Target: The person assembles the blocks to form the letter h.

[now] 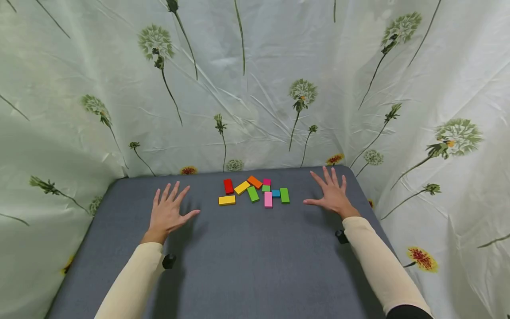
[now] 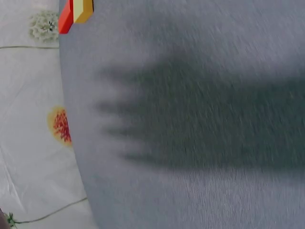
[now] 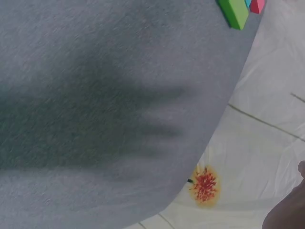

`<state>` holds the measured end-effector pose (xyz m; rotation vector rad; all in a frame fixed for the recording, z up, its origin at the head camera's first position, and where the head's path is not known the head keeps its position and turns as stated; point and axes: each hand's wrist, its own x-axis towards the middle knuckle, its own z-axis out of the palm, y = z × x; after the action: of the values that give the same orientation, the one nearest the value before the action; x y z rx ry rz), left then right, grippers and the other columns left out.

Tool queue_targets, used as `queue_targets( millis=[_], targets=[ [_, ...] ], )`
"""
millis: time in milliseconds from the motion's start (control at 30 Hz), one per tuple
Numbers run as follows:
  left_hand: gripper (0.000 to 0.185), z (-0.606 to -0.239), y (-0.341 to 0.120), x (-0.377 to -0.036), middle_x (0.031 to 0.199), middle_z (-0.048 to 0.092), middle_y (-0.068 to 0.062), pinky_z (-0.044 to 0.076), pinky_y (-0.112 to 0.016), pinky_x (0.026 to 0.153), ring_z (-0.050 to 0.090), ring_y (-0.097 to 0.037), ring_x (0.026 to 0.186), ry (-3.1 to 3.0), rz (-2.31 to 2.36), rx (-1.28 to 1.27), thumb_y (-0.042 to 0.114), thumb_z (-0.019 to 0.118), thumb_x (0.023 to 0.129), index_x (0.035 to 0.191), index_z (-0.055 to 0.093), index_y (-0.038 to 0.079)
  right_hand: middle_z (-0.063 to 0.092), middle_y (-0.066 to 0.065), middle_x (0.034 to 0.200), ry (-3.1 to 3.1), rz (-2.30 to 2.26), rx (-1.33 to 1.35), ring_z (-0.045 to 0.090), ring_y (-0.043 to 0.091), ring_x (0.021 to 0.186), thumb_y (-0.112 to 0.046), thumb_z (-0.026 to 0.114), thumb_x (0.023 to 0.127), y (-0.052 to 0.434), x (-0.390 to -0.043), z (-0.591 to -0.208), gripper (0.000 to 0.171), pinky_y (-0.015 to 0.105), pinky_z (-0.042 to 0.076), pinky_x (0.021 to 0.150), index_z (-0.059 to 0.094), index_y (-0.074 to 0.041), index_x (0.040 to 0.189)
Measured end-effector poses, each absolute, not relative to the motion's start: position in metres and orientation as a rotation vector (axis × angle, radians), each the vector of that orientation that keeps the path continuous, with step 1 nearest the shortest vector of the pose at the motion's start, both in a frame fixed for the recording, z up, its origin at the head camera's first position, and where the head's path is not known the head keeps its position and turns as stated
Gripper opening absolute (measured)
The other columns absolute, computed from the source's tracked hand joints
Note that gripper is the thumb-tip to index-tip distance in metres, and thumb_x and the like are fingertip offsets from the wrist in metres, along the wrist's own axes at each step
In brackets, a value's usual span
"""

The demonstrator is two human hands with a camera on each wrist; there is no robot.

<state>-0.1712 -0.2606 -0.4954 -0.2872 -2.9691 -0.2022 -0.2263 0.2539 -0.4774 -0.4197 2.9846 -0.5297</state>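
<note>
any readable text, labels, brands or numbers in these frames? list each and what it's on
None to quote: no view shows any word, number or logo.
The coloured blocks have plain faces.
The grey table is unmarked.
The curtain carries only a flower print.
The left hand and right hand hold nothing with writing.

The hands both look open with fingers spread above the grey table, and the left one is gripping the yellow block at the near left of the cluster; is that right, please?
Not quite. The left hand grips nothing: in the head view it is apart from the yellow block, fingers spread. The right hand is likewise open over the grey table.
</note>
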Motion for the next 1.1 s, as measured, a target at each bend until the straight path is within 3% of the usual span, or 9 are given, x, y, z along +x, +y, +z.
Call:
queue_targets(
  millis=[200,767,1100],
  targets=[
    [0.089,-0.5,-0.244,-0.181,0.154,0.025,-0.023,0.007,-0.058,0.112,0.02,-0.042,0.141,-2.977,-0.253,-0.277,0.064,0.063,0.078,0.147,0.037,0.013,0.005,0.023,0.159,2.994,-0.518,-0.46,-0.005,0.043,0.145,-0.067,0.07,0.071,0.24,-0.233,-0.479,0.107,0.066,-0.007,0.106,0.023,-0.018,0.154],
    [0.083,-0.515,-0.193,-0.208,0.153,0.025,-0.026,0.019,-0.057,0.11,0.024,-0.046,0.139,-3.033,-0.227,-0.338,0.066,0.058,0.082,0.147,0.041,0.017,0.014,0.019,0.159,2.925,-0.518,-0.53,0.001,0.04,0.146,-0.053,0.079,0.072,0.197,-0.25,-0.493,0.1,0.064,0.001,0.108,0.031,-0.017,0.151],
    [0.078,-0.528,-0.177,-0.213,0.151,0.03,-0.025,0.024,-0.056,0.108,0.033,-0.044,0.135,-3.083,-0.193,-0.362,0.065,0.058,0.083,0.144,0.045,0.018,0.026,0.017,0.155,2.878,-0.516,-0.644,0.013,0.039,0.144,-0.049,0.081,0.072,0.172,-0.26,-0.507,0.092,0.063,0.01,0.109,0.039,-0.019,0.148]
  ],
)
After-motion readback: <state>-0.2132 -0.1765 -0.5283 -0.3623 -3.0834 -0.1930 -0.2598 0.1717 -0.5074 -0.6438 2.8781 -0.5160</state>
